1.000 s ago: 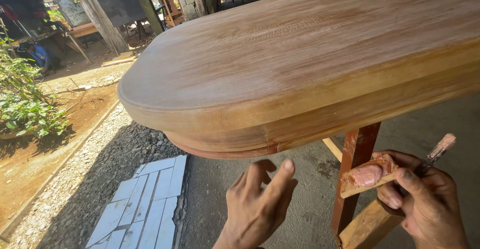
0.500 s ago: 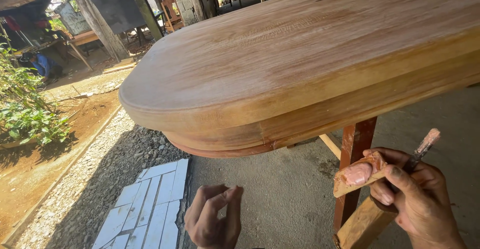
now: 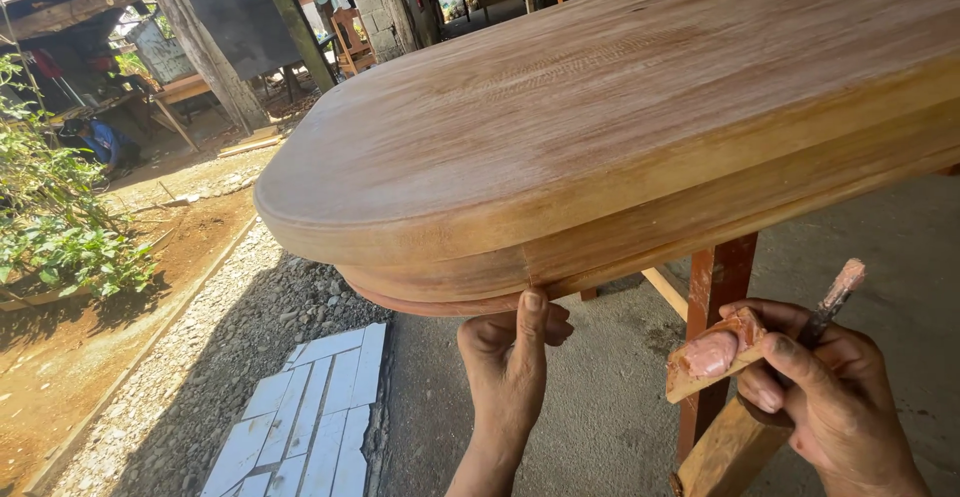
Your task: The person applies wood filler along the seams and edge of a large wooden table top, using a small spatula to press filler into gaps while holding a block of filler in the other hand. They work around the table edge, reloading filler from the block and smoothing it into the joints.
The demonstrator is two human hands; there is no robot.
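Observation:
A big rounded wooden tabletop (image 3: 640, 127) fills the upper right of the view, with a moulded edge at its near end. My left hand (image 3: 510, 367) reaches up from below, and its forefinger tip presses on the lower lip of that edge. My right hand (image 3: 825, 392) is lower right, apart from the tabletop. It holds a small wooden slat (image 3: 715, 357) carrying a lump of pinkish filler paste, together with a thin stick (image 3: 832, 297) smeared with the same paste.
A red-brown wooden leg (image 3: 712, 317) and a pale brace stand under the tabletop, just behind my right hand. White tiles (image 3: 300, 417) lie on gravel at lower left. Green plants (image 3: 60, 237) grow far left. A person in blue (image 3: 100, 142) crouches in the background.
My left hand dropped low and curled, then rose again to touch the tabletop's lower edge with one finger. My right hand kept hold of the slat and stick, barely shifting.

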